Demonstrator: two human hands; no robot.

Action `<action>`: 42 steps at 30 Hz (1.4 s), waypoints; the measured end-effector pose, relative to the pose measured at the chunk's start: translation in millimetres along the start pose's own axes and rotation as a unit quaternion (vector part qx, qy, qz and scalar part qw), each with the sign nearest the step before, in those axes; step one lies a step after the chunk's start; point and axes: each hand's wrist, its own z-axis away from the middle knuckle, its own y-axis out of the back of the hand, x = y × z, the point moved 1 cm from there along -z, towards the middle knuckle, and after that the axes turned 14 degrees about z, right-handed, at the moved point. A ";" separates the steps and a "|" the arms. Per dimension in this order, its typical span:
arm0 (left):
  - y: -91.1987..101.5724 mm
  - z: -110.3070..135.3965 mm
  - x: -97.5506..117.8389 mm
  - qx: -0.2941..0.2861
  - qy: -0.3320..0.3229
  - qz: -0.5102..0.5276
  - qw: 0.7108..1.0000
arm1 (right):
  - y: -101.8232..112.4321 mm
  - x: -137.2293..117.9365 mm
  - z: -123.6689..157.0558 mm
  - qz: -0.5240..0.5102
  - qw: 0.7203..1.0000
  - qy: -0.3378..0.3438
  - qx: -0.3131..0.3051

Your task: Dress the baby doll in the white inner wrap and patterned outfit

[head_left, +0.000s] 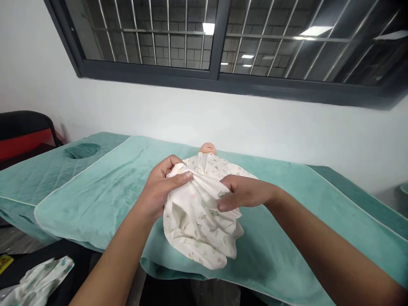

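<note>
My left hand pinches the upper edge of a white cloth printed with small green and pink figures, its thumb lying on top. On the other side, my right hand grips the same cloth, with the thumb in front and the fingers largely hidden in its folds. The cloth hangs bunched and wrinkled over the bed's near edge; I cannot tell its exact shape. Just behind it lies a baby doll, its head toward the wall, in a white printed top. The cloth hides the doll's lower part.
A green plush cover lies over the bed, which has a round face hole at left. Behind are a white wall and a barred window. A black and red chair stands left. Another printed cloth lies lower left.
</note>
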 end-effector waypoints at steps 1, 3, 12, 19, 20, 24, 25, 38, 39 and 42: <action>-3.4 0.1 5.0 -0.016 0.008 -0.022 1.000 | 0.9 -3.5 -1.1 0.004 1.000 -0.001 0.020; -9.1 -1.3 10.0 -0.063 0.052 -0.102 0.992 | 3.9 -7.3 -6.1 -0.006 0.991 0.013 0.136; -9.8 -11.9 -1.9 0.027 -0.006 -0.064 0.998 | 3.3 5.5 -15.1 -0.027 0.993 0.025 0.109; -7.5 1.5 -12.8 -0.099 0.173 -0.054 0.978 | 1.5 13.7 -16.9 -0.124 0.964 0.036 0.234; -5.8 3.8 -12.7 -0.149 0.206 -0.074 0.964 | 3.0 16.6 -17.6 -0.161 0.952 0.049 0.257; 0.6 5.5 -13.0 -0.204 0.209 -0.115 0.949 | 0.7 25.8 -18.9 -0.264 0.911 0.075 0.307; 1.2 3.6 -14.3 -0.174 0.174 -0.097 0.964 | -2.5 26.9 -18.6 -0.278 0.906 0.077 0.310; 15.9 -2.4 -38.5 -0.108 0.204 0.021 0.973 | -19.4 27.2 -28.4 -0.319 0.907 0.105 0.255; 18.5 -0.7 -38.6 -0.127 0.226 0.012 0.966 | -20.6 28.3 -28.8 -0.334 0.899 0.102 0.265; 20.0 1.1 -39.5 -0.071 0.169 0.053 0.982 | -31.3 30.4 -27.2 -0.340 0.906 0.081 0.241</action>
